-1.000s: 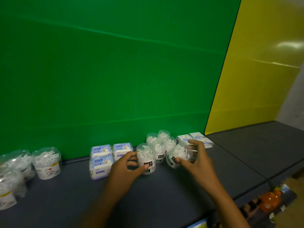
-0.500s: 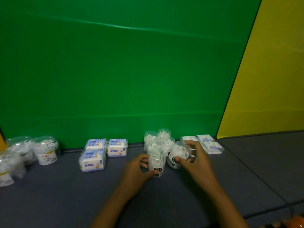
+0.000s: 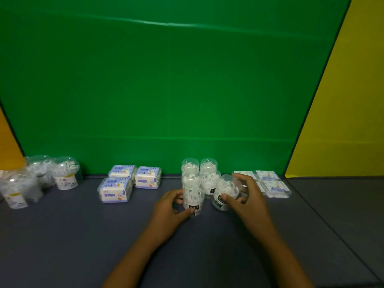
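Several clear plastic jars of white floss picks with black labels stand in a cluster [image 3: 199, 173] at the back middle of the dark grey surface. My left hand [image 3: 169, 206] grips the front jar [image 3: 193, 199], which stands upright on the surface. My right hand [image 3: 246, 196] holds another jar [image 3: 225, 191], tilted to the right, beside the cluster.
Three blue-and-white boxes [image 3: 128, 181] in clear wrap sit to the left. Larger clear tubs [image 3: 65, 173] of white picks stand at the far left. Flat white packets [image 3: 272, 183] lie to the right behind my right hand. A green backdrop and yellow panels rise behind the surface.
My left hand has slid its jar to the right, up against the cluster. My right hand keeps its tilted jar. The camera has turned leftward.
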Motion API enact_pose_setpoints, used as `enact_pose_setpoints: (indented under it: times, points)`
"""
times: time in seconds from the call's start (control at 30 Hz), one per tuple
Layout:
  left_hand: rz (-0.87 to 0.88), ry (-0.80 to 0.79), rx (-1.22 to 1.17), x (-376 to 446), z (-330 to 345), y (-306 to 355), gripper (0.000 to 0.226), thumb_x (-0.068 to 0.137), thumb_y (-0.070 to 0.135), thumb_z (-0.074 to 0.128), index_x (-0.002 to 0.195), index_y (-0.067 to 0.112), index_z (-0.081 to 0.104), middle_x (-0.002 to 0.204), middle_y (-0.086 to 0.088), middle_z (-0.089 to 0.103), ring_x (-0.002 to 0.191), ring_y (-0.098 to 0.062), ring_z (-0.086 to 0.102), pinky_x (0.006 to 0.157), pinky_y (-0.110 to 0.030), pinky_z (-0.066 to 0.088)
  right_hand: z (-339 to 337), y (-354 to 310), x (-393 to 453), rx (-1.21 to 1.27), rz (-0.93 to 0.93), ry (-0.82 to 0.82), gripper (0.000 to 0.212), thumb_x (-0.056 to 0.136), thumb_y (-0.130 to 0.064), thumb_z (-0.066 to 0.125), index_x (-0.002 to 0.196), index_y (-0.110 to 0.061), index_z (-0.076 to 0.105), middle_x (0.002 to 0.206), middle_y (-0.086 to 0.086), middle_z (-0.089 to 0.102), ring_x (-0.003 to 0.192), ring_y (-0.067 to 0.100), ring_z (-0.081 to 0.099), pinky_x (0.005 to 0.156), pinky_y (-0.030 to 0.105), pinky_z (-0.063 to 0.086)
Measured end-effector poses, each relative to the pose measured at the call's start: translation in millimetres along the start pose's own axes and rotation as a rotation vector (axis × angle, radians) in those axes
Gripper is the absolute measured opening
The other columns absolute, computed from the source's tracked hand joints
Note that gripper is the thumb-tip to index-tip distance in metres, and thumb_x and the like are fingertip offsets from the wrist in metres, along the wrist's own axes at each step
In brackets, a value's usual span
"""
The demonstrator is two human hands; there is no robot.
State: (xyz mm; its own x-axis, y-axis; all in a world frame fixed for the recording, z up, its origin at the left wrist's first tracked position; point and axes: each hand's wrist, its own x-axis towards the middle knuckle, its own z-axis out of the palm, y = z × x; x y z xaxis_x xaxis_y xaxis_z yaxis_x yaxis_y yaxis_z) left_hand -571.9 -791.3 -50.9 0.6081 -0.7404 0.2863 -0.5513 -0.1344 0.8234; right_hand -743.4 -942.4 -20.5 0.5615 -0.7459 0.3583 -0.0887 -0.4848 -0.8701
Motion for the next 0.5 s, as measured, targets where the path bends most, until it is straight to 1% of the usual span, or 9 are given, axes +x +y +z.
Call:
enact_pose_setpoints:
  times: [0.1, 0.17, 0.2, 0.27, 0.33, 0.4, 0.5]
  points:
    - [0.001, -0.007, -0.004, -3.3, -6.7, 0.9, 0.057, 0.072, 0.025, 0.082, 0.121, 0.028, 0.053, 0.114, 0.007, 0.06, 0.101, -0.007, 0.059, 0.075, -0.015, 0.05, -3.5, -3.0, 1.3, -0.035, -0.03, -0.015, 0.059, 0.076, -0.023, 0.082, 0.126, -0.031, 0.052, 0.117, -0.02, 0.057, 0.096, 0.001, 0.061, 0.073, 0.012, 0.051]
    - [-0.004, 0.02, 0.033, -3.7, -17.1, 0.2, 0.059, 0.072, 0.029, 0.081, 0.124, 0.024, 0.054, 0.117, 0.006, 0.06, 0.103, -0.005, 0.058, 0.08, -0.017, 0.05, -4.1, -4.8, 1.9, -0.058, -0.049, -0.031, 0.057, 0.076, -0.022, 0.083, 0.123, -0.031, 0.052, 0.113, -0.024, 0.056, 0.093, 0.002, 0.062, 0.072, 0.011, 0.05]
    - [0.0, 0.034, 0.088, -4.4, -23.7, 1.3, 0.061, 0.073, 0.033, 0.08, 0.127, 0.022, 0.053, 0.12, 0.006, 0.06, 0.103, -0.004, 0.057, 0.084, -0.016, 0.047, -4.0, -4.9, 2.3, -0.068, -0.051, -0.042, 0.057, 0.076, -0.021, 0.083, 0.123, -0.03, 0.052, 0.111, -0.024, 0.056, 0.091, 0.003, 0.062, 0.072, 0.012, 0.05]
    - [0.033, 0.048, 0.272, -7.5, -38.1, 5.5, 0.063, 0.077, 0.043, 0.074, 0.131, 0.022, 0.05, 0.125, 0.007, 0.054, 0.109, -0.005, 0.053, 0.092, -0.017, 0.041, -3.2, -5.4, 3.1, -0.093, -0.054, -0.065, 0.056, 0.076, -0.02, 0.083, 0.121, -0.03, 0.052, 0.108, -0.023, 0.058, 0.089, 0.005, 0.062, 0.07, 0.014, 0.051]
    - [0.081, 0.058, 0.517, -10.9, -50.3, 12.3, 0.062, 0.082, 0.051, 0.064, 0.135, 0.025, 0.045, 0.131, 0.005, 0.049, 0.118, -0.011, 0.048, 0.096, -0.024, 0.04, -1.7, -4.7, 4.2, -0.107, -0.057, -0.09, 0.055, 0.075, -0.019, 0.083, 0.119, -0.031, 0.052, 0.107, -0.023, 0.059, 0.09, 0.004, 0.061, 0.071, 0.015, 0.051]
    - [0.106, 0.083, 0.699, -11.5, -59.0, 19.0, 0.061, 0.085, 0.054, 0.058, 0.137, 0.025, 0.043, 0.135, 0.002, 0.047, 0.12, -0.017, 0.047, 0.095, -0.03, 0.042, 1.1, -3.7, 5.5, -0.108, -0.058, -0.116, 0.055, 0.075, -0.018, 0.083, 0.117, -0.032, 0.052, 0.11, -0.023, 0.06, 0.093, 0.002, 0.061, 0.073, 0.017, 0.052]
    - [0.112, 0.104, 0.762, -7.7, -65.6, 24.8, 0.061, 0.086, 0.053, 0.056, 0.138, 0.025, 0.041, 0.134, 0.001, 0.047, 0.118, -0.019, 0.047, 0.093, -0.032, 0.043, 6.8, 0.9, 8.5, -0.14, -0.077, -0.142, 0.056, 0.073, -0.018, 0.084, 0.118, -0.031, 0.053, 0.114, -0.018, 0.061, 0.097, 0.001, 0.06, 0.076, 0.021, 0.053]
